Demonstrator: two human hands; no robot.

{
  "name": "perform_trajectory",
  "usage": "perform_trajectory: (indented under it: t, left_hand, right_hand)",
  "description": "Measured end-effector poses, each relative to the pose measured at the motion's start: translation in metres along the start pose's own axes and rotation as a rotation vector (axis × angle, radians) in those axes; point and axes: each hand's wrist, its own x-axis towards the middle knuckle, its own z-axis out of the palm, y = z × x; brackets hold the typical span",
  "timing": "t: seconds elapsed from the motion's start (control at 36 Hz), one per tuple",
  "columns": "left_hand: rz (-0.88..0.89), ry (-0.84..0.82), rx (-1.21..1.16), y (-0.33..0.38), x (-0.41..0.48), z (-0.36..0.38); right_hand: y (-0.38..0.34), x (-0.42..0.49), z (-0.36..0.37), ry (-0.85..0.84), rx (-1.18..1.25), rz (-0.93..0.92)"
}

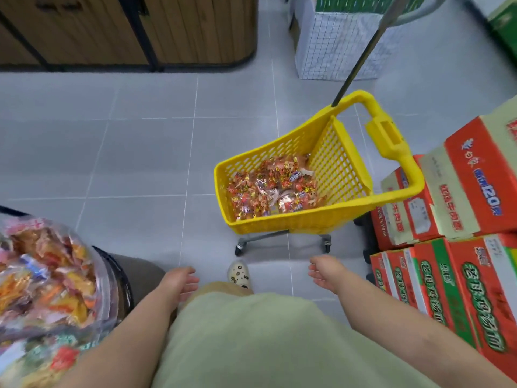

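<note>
We stand over a yellow cart (279, 223) on the tiled floor (112, 163), and neither hand holds anything. The cart's basket carries a loose heap of wrapped sweets (275, 189) covering its bottom, with its mesh walls bare above the heap. At our left, a clear bag of mixed snacks (42, 278) bulges full, close to our left forearm. We judge the work to be somewhere in the middle, between one handful and the next. Sweets lie in both places, and we cannot tell from here which way they are travelling.

Our left hand (181, 281) hangs in front of our body, well short of the cart. Its fingers (193, 284) are released and loosely spread, touching nothing. Our right hand (324, 271) hangs level with it, palm turned inward, fingers relaxed and slightly bent, also empty. It sits near the stacked red cartons (461, 177) but apart from them. The cart's handle is beyond either hand.
</note>
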Motion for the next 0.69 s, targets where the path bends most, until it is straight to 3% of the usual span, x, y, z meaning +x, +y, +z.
perform_trajectory:
  t: [0.19,0.39,0.69]
  left_hand:
    - [0.054,0.015,0.158,0.105,0.024,0.014]
    - [0.087,0.013,0.227,0.164,0.038,0.050]
    - [0.075,0.174,0.273,0.193,0.079,0.111]
  right_hand:
    - [-0.107,0.028,0.001,0.075,-0.043,-0.124]
    - [-0.200,0.058,-0.014,-0.015,-0.048,-0.110]
    - [-0.244,0.126,0.011,-0.134,-0.346,-0.005]
